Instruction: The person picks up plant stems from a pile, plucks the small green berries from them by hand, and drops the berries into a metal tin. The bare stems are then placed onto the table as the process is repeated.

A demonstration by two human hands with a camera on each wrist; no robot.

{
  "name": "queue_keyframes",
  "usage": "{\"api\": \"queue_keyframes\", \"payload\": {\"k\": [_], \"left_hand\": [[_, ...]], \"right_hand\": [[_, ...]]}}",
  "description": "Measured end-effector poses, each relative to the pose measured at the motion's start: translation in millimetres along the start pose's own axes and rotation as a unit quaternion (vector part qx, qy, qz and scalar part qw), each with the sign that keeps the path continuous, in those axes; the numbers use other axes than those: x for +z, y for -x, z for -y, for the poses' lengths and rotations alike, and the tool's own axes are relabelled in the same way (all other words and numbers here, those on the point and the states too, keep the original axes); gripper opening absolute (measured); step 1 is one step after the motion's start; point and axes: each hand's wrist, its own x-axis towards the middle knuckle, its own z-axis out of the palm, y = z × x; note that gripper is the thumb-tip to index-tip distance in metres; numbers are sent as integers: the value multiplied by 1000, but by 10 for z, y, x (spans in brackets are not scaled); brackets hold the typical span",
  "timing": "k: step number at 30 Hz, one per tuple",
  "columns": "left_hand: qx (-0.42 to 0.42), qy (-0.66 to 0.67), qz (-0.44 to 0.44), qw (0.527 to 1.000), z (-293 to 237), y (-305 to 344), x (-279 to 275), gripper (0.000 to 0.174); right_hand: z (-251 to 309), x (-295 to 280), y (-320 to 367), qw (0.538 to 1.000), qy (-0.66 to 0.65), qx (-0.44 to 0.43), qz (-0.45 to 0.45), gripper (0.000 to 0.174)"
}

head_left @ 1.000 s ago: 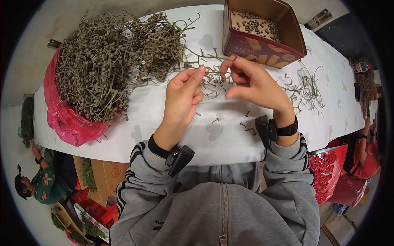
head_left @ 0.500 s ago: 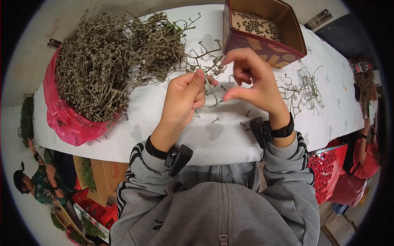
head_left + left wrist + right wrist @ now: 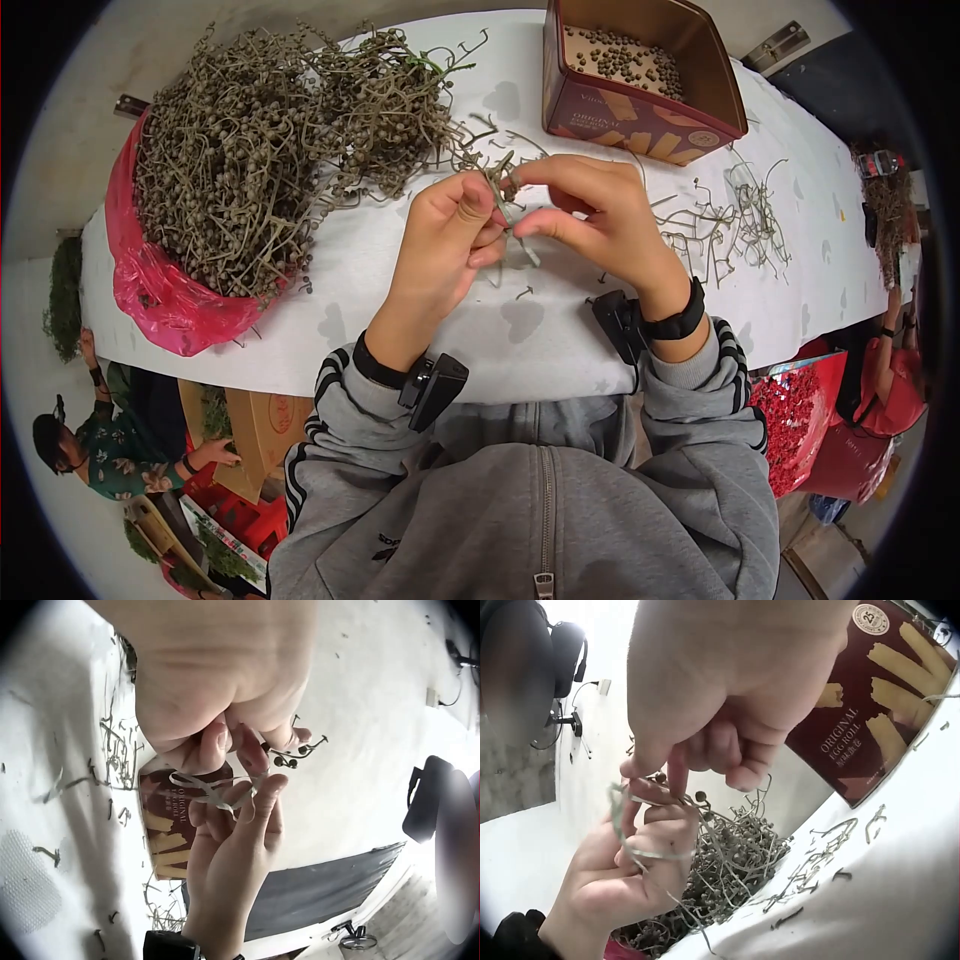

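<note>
In the head view my left hand (image 3: 440, 230) pinches a greenish, branching dried sprig (image 3: 528, 250) between thumb and curled fingers. Small round seed heads hang on the sprig (image 3: 289, 759) in the left wrist view. My right hand (image 3: 605, 215) meets it from the right, thumb and forefinger bent around the stem beside the left fingertips. A round seed head (image 3: 700, 796) shows near the right forefinger in the right wrist view. The other right fingers are curled in. My fingers partly hide the stem where the two hands meet.
A big heap of similar sprigs (image 3: 230, 170) fills a pink plastic bag (image 3: 165, 300) at left. Behind the right hand stands a maroon egg roll tin (image 3: 640, 130) with loose seed heads (image 3: 625, 65) inside. Bare stems (image 3: 740, 225) lie to the right on the white cloth (image 3: 560, 350).
My right hand has moved left, from a spread thumb and forefinger apart from the sprig to the stem at the left fingertips. The sprig has turned in my left hand.
</note>
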Motion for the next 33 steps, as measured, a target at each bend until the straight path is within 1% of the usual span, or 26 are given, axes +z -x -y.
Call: {"api": "queue_keyframes", "payload": {"k": [4,7,12,15,16,19,24,27,28,31,32,33], "left_hand": [[12,-41,-15,999,0,11,43,39],[59,-149,-12,987,-21,21,55,37],[21,-171,-26,985,-47,45,151,31],[16,-21,18,999,10,31,176,21],[16,-21,18,999,11,26,163,21],[-20,27,38,999,4,13,108,15],[-45,45,30,998,24,13,167,16],[-57,44,-33,997,46,28,246,16],[-58,43,-32,997,69,22,250,16],[61,67,53,994,165,-3,207,19],[61,66,54,994,173,-23,175,19],[46,84,63,993,164,-48,133,22]], "right_hand": [[-11,92,11,999,-24,20,13,23],[23,138,9,996,-68,48,33,19],[-13,212,26,994,-73,78,17,20],[60,188,31,976,-185,111,4,21],[71,203,35,976,-185,111,3,21],[109,281,34,934,-310,174,-32,24],[129,294,54,939,-280,196,-42,26],[128,338,82,962,-190,183,-76,27],[114,345,96,961,-190,183,-77,27],[49,346,107,918,-219,264,-199,26],[20,313,96,918,-219,263,-200,26],[-6,256,69,902,-297,252,-187,25]]}}
